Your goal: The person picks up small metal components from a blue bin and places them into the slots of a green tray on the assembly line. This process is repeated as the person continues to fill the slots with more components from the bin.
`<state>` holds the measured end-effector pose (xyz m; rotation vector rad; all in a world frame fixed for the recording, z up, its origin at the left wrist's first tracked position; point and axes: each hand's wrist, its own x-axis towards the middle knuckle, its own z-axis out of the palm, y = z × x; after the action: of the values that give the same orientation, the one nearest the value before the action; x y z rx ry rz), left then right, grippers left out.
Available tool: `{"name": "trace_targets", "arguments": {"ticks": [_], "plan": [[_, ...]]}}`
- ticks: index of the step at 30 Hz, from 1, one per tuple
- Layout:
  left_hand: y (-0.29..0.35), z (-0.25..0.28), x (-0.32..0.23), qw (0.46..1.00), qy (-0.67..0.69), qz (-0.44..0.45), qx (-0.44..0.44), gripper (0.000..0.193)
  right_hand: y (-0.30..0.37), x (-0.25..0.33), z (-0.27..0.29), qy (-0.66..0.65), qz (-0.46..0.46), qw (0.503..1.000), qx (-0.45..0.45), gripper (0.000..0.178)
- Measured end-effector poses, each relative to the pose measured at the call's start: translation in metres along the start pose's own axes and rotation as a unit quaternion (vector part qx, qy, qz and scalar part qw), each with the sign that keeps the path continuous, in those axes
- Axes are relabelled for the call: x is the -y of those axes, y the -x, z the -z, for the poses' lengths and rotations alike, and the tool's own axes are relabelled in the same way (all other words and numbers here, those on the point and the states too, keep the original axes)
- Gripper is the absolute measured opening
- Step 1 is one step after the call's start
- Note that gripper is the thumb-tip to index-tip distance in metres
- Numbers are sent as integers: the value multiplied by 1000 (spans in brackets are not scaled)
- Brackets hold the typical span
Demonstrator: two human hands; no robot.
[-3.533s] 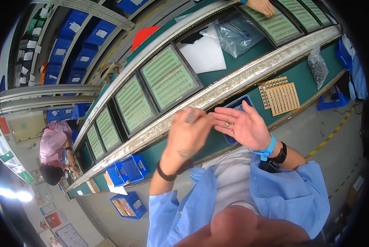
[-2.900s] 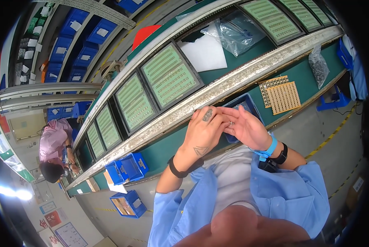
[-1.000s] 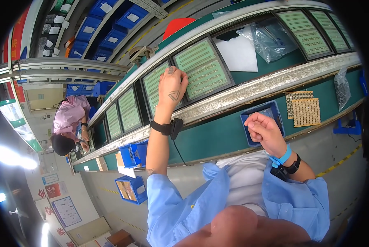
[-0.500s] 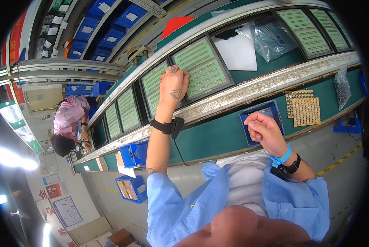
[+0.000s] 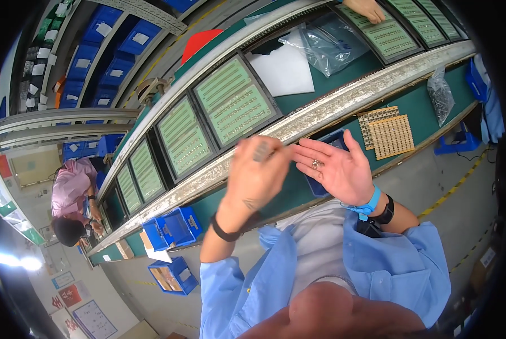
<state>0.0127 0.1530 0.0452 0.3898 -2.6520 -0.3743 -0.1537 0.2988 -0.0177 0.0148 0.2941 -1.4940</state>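
Note:
My right hand (image 5: 343, 174) is turned palm up, its fingers stretched to the left. A few small shiny metal parts (image 5: 316, 164) lie on those fingers. Beside them is my left hand (image 5: 259, 172), blurred, with its fingers pinched together near the right fingertips; anything in the pinch is too small to make out. Partly hidden under the right hand stands a blue bin (image 5: 319, 186). Beyond my hands, a green panel (image 5: 233, 101) with rows of small parts sits in a dark frame on the line. A similar panel (image 5: 185, 135) lies to its left.
A metal rail (image 5: 320, 116) edges the line. Perforated tan boards (image 5: 392, 137) and a bag of dark parts (image 5: 440, 96) lie at right. White foam (image 5: 284, 70) and a clear bag (image 5: 332, 45) lie beyond. Another person's hand (image 5: 368, 10) touches a far panel. A person in pink (image 5: 75, 186) works at left.
My left hand has come back from the panels toward my right hand. The right hand has uncurled, showing the metal parts. The view has shifted, and another person's hand has appeared at the far right panel.

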Motion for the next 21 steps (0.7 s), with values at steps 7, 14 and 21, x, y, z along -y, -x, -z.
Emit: {"name": "trace_targets", "arguments": {"ticks": [7, 14, 21], "plan": [[4, -28, -15, 996, 72, -24, 37, 22, 0, -6, 9, -5, 3, 999, 42, 88], [8, -36, -16, 997, 39, -22, 70, 21, 1, -8, 8, 21, 1, 999, 25, 83], [10, -36, -17, 977, 195, 77, -33, 18, 2, -10, 2, 129, -10, 991, -26, 50]]}}
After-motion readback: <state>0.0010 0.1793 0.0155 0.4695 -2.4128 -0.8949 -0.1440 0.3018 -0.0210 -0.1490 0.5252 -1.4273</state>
